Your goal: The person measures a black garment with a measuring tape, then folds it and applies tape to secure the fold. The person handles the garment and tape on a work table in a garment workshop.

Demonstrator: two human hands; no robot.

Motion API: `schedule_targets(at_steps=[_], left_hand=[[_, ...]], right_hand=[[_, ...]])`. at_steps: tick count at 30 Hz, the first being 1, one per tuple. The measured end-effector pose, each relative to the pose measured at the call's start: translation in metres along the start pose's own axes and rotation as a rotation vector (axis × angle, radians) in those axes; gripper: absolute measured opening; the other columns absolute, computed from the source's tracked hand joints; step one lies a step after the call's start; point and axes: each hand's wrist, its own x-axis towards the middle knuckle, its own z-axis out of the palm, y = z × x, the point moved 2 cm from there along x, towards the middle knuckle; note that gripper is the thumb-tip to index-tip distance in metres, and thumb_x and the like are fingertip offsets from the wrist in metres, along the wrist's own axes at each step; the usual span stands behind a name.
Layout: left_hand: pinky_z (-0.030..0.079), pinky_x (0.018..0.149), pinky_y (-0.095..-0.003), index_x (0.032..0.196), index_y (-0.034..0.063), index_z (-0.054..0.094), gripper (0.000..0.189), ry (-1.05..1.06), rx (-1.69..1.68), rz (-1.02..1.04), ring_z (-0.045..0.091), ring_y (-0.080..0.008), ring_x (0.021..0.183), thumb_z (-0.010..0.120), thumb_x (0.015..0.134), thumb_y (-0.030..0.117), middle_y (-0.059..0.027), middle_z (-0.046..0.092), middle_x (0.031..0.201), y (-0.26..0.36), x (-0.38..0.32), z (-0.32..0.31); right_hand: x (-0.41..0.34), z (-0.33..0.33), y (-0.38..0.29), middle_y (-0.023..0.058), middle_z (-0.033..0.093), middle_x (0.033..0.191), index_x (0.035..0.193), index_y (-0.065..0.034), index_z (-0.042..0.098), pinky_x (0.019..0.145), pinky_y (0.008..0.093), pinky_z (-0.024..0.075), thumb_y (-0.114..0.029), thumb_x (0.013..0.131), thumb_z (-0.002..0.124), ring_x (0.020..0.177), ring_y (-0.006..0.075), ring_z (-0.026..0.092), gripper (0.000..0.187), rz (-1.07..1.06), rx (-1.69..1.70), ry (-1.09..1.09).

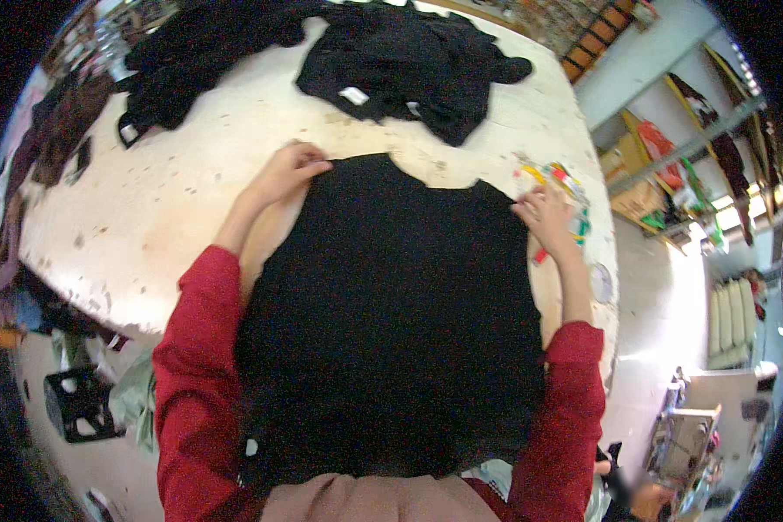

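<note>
A black fabric garment point(398, 293) lies spread on the pale table in front of me, its curved neckline at the far edge. Its near end reaches my lap. My left hand point(290, 173) pinches the far left shoulder corner between thumb and fingers. At the far right shoulder edge, the fingertips of my right hand point(547, 214) grip the cloth. Just beyond that hand is a small jumble of yellow, red and green pieces point(564, 179), too blurred to identify. A small white patch point(252, 447) shows near the garment's lower left edge.
More black garments with white tags point(404, 59) lie across the far side of the table point(169, 189). Brown cloth point(72, 124) is heaped at the left. A black plastic stool point(81, 404) stands on the floor. Shelving point(665, 150) is at the right; another person point(646, 499) is partly visible lower right.
</note>
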Motion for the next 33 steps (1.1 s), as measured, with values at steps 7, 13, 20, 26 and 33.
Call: schedule_targets(at_steps=[7, 13, 20, 26, 33], left_hand=[[0.049, 0.078, -0.0335, 0.097, 0.0009, 0.062, 0.023, 0.131, 0.044, -0.026, 0.061, -0.0208, 0.083, 0.068, 0.09, 0.021, -0.0113, 0.064, 0.097, 0.009, -0.009, 0.011], [0.046, 0.076, -0.0275, 0.093, 0.0098, 0.061, 0.016, 0.026, -0.472, -0.258, 0.058, -0.0095, 0.078, 0.07, 0.09, 0.022, -0.001, 0.068, 0.087, 0.014, -0.016, -0.023], [0.047, 0.075, -0.0238, 0.087, 0.0154, 0.056, 0.017, 0.141, -0.762, -0.258, 0.059, -0.0061, 0.081, 0.073, 0.088, 0.017, 0.0018, 0.068, 0.089, 0.046, -0.035, -0.036], [0.045, 0.063, -0.0234, 0.089, 0.0091, 0.058, 0.01, 0.382, -0.451, -0.143, 0.053, -0.0073, 0.07, 0.067, 0.087, 0.013, 0.0017, 0.058, 0.076, 0.097, -0.055, -0.027], [0.048, 0.067, -0.0229, 0.101, 0.0043, 0.047, 0.021, 0.305, -0.722, -0.099, 0.055, -0.0059, 0.08, 0.065, 0.09, 0.002, -0.0017, 0.054, 0.087, 0.242, -0.155, 0.054]], right_hand=[[-0.005, -0.021, -0.004, 0.0065, 0.061, 0.109, 0.102, -0.0095, 0.066, 0.094, 0.0417, 0.0386, -0.04, 0.082, 0.073, 0.11, 0.0239, 0.051, 0.037, 0.039, 0.241, 0.043], [-0.012, -0.064, -0.014, 0.0022, 0.065, 0.095, 0.102, -0.0008, 0.063, 0.081, 0.0264, 0.0471, -0.025, 0.083, 0.077, 0.087, 0.0102, 0.06, 0.033, 0.095, 0.999, 0.023], [-0.032, -0.082, -0.023, 0.0021, 0.064, 0.096, 0.103, -0.0007, 0.064, 0.084, 0.0252, 0.0452, -0.016, 0.082, 0.077, 0.091, 0.0106, 0.059, 0.029, 0.19, 1.161, 0.121], [-0.035, -0.08, -0.058, 0.0101, 0.06, 0.076, 0.082, 0.0012, 0.057, 0.07, 0.0318, 0.0457, -0.013, 0.074, 0.066, 0.072, 0.0185, 0.055, 0.019, 0.378, 0.781, 0.464], [-0.121, -0.098, -0.21, 0.0082, 0.065, 0.086, 0.099, -0.0038, 0.061, 0.068, 0.0314, 0.0503, -0.015, 0.086, 0.072, 0.074, 0.0175, 0.063, 0.02, 0.247, 1.076, 0.24]])
